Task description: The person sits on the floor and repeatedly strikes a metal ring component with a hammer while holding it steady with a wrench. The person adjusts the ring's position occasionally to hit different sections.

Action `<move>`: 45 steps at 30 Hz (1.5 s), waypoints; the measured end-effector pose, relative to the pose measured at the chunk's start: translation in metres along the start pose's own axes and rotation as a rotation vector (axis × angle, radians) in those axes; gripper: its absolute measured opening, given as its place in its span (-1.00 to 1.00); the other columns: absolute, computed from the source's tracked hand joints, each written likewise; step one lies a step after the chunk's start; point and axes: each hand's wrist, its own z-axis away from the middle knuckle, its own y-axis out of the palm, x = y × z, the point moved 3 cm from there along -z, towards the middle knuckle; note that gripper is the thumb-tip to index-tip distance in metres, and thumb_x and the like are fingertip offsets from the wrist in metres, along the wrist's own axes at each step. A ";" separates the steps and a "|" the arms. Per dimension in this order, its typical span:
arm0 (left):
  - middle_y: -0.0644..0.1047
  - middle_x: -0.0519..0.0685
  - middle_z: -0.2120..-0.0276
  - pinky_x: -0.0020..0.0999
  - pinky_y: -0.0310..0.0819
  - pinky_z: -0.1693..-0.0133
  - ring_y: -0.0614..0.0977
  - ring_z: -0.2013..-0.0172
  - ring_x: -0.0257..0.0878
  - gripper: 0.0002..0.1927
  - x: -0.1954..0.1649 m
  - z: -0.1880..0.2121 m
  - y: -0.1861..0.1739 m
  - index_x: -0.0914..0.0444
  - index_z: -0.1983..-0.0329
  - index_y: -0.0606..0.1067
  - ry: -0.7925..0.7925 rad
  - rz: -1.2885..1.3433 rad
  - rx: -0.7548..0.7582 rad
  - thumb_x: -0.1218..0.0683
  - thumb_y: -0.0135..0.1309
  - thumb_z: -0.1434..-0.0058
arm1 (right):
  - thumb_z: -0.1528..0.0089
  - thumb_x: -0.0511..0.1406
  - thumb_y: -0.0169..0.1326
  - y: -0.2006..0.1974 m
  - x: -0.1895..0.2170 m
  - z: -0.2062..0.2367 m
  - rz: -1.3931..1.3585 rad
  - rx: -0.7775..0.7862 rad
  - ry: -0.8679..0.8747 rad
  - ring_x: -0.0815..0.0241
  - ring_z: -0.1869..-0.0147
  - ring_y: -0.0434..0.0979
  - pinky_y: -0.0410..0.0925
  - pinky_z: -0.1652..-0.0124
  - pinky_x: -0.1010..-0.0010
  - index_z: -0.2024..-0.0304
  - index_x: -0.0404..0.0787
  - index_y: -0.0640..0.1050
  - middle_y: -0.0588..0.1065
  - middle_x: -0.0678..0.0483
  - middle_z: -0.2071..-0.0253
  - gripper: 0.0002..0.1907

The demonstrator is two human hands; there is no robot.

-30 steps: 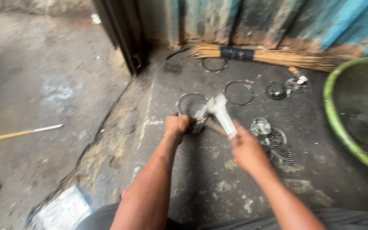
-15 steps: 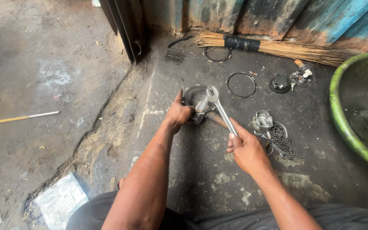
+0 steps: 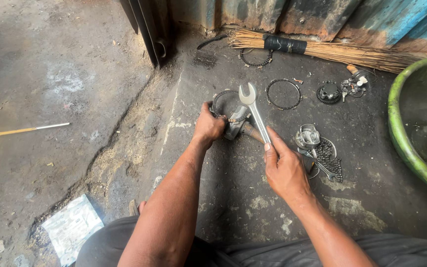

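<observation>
Hands meet over a small metal engine part (image 3: 235, 126) on the oily concrete floor (image 3: 253, 198); we have only the head view to go by. Our left hand (image 3: 207, 126) has its fingers clamped round the part's left side, pinning it to the ground. Our right hand (image 3: 285, 170) has its fingers closed round the shaft of a silver open-ended spanner (image 3: 254, 111), index finger stretched along it; the spanner slants up and left across the part, its open head lying over a dark ring (image 3: 226, 101) just behind.

Around the work we see a second thin ring (image 3: 283, 94) just to the right, a third ring (image 3: 256, 57) further back by a straw broom (image 3: 332, 49) that lies along the corrugated metal wall (image 3: 322, 15), a black toothed gear (image 3: 328, 92) and a small cluster of bits (image 3: 354, 85) beside it. Near the right hand sit a silvery piston-like piece (image 3: 307, 136) and a coiled chain (image 3: 329, 155). A green basin (image 3: 404, 133) bounds the right edge.

Left of the arms the floor is open out to a thin stick (image 3: 25, 130), well apart. At lower left lies a flat, clear plastic packet (image 3: 72, 227), rectangular and whitish, its print too small to tell.
</observation>
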 end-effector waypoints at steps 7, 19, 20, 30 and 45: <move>0.48 0.29 -0.15 -0.19 0.43 -0.18 0.56 -0.15 0.04 -0.24 0.003 -0.008 0.001 0.34 -0.40 0.14 0.063 -0.041 -0.031 0.16 0.16 -0.16 | -0.37 -0.26 -0.08 0.021 -0.011 -0.006 -0.039 0.260 0.288 0.29 0.45 0.52 0.45 0.40 0.34 -0.46 0.13 0.26 0.54 0.07 0.44 -0.42; 0.52 0.29 -0.10 -0.19 0.45 -0.14 0.59 -0.11 0.04 -0.27 0.001 -0.006 0.000 0.35 -0.35 0.18 0.113 -0.035 -0.057 0.15 0.17 -0.13 | -0.41 -0.27 -0.05 0.034 -0.040 -0.005 0.138 0.016 -0.136 0.19 0.20 0.59 0.46 0.28 0.39 -0.42 -0.18 0.31 0.57 0.02 0.24 -0.49; 0.50 0.29 -0.11 -0.19 0.45 -0.14 0.58 -0.11 0.05 -0.27 0.002 -0.006 0.000 0.33 -0.36 0.17 0.087 -0.057 -0.051 0.14 0.17 -0.14 | -0.44 -0.24 -0.02 0.035 -0.042 -0.006 0.192 0.014 -0.156 0.09 0.15 0.62 0.45 0.23 0.35 -0.40 -0.13 0.37 0.60 -0.08 0.19 -0.53; 0.54 0.33 -0.05 -0.13 0.46 -0.13 0.60 -0.09 0.13 -0.28 0.002 -0.007 0.002 0.33 -0.34 0.20 0.113 -0.073 -0.080 0.12 0.17 -0.13 | -0.39 -0.21 -0.03 0.030 -0.040 -0.011 0.125 0.091 0.065 0.22 0.23 0.54 0.41 0.27 0.33 -0.44 0.01 0.31 0.58 -0.04 0.16 -0.47; 0.52 0.37 -0.08 -0.11 0.39 -0.20 0.56 -0.15 0.19 -0.30 0.010 -0.010 0.005 0.35 -0.30 0.23 0.044 -0.103 -0.110 0.09 0.18 -0.10 | -0.47 -0.23 -0.14 0.034 -0.052 -0.002 -0.240 0.005 0.298 -0.26 0.13 0.62 0.49 0.20 0.06 -0.59 0.02 0.18 0.56 -0.36 0.18 -0.39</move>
